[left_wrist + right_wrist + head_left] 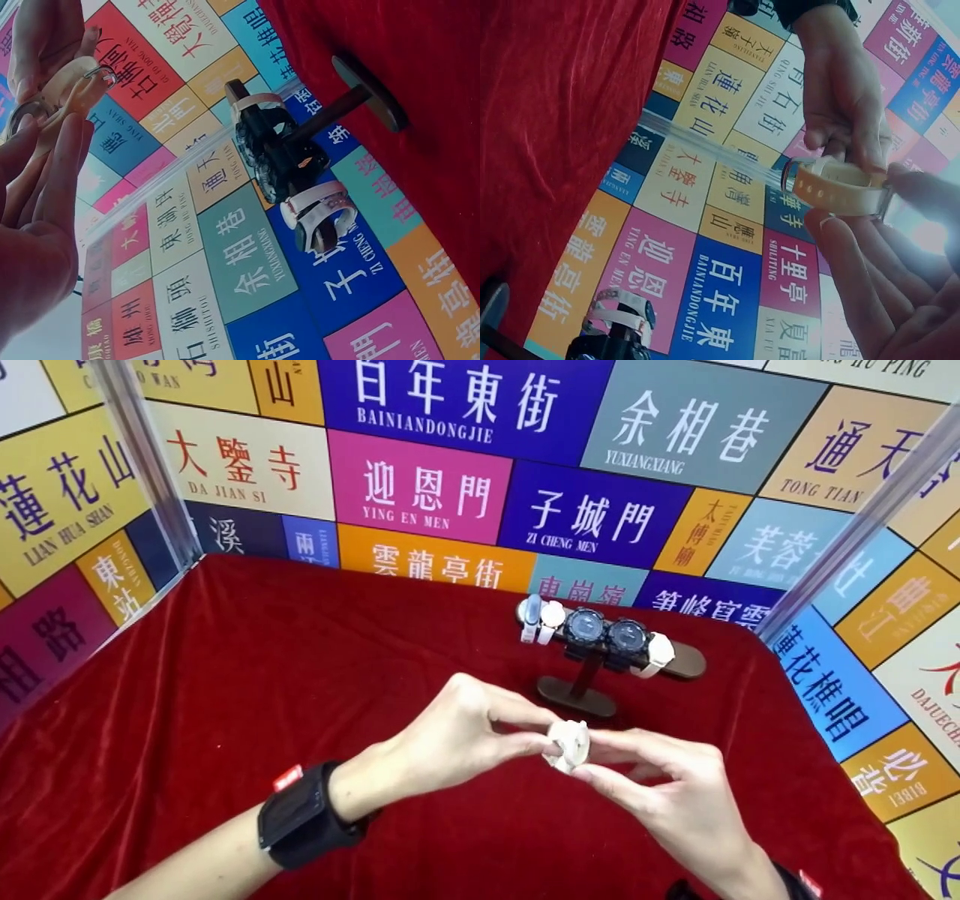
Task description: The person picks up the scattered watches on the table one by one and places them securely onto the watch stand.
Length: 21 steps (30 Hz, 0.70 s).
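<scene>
Both hands meet above the red cloth and hold one cream-white watch (568, 744) between them. My left hand (480, 735) pinches it from the left with thumb and fingers. My right hand (645, 780) pinches it from the right. In the right wrist view the watch's cream strap (838, 189) with holes and its metal buckle show between the fingertips. In the left wrist view the strap (64, 84) sits at the top left past my left fingers (52, 172). Behind the hands stands a dark watch stand (592, 660) carrying several watches, white and black.
The red velvet cloth (225, 697) covers the table. Colourful sign panels (420, 487) wall in the back and both sides, with clear corner posts (142, 465). A black band (300, 817) is strapped on the left wrist. The stand's oval base (576, 696) sits close behind the hands.
</scene>
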Motion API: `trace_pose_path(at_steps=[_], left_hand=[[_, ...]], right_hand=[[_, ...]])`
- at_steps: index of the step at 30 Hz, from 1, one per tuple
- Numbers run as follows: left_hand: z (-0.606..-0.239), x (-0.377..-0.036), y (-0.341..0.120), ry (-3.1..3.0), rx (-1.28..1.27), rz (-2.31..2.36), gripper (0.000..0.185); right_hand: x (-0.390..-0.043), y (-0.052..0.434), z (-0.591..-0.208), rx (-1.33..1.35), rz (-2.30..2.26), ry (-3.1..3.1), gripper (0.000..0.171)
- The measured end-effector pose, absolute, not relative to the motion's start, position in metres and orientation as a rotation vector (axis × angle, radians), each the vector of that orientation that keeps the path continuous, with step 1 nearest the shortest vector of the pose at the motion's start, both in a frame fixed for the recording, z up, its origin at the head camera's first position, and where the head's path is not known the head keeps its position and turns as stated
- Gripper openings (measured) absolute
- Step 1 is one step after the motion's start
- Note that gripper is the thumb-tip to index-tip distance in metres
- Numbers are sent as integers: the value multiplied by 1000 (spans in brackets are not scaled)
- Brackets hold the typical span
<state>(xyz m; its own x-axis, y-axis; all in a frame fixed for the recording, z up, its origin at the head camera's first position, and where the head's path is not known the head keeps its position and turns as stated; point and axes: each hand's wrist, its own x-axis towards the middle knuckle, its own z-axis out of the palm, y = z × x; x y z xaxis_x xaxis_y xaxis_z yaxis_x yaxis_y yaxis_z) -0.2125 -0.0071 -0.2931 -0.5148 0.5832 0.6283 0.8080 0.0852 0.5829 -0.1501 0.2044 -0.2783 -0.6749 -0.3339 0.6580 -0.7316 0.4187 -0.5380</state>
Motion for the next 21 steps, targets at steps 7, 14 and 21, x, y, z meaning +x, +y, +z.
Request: trace_pose_path(at_steps=[7,14,21], left_hand=[[-297,-219,-1,-2164,-1381,-1453,22],[-299,-223,0,-2164,-1387,-1466,25],[-315,-245,2,-2163,-1334,-1520,34]], right_hand=[[-151,205,-287,813,1149,-2209,37],[-156,212,-298,774,1146,-2200,34],[-170,229,-312,608,1055,-2253,30]])
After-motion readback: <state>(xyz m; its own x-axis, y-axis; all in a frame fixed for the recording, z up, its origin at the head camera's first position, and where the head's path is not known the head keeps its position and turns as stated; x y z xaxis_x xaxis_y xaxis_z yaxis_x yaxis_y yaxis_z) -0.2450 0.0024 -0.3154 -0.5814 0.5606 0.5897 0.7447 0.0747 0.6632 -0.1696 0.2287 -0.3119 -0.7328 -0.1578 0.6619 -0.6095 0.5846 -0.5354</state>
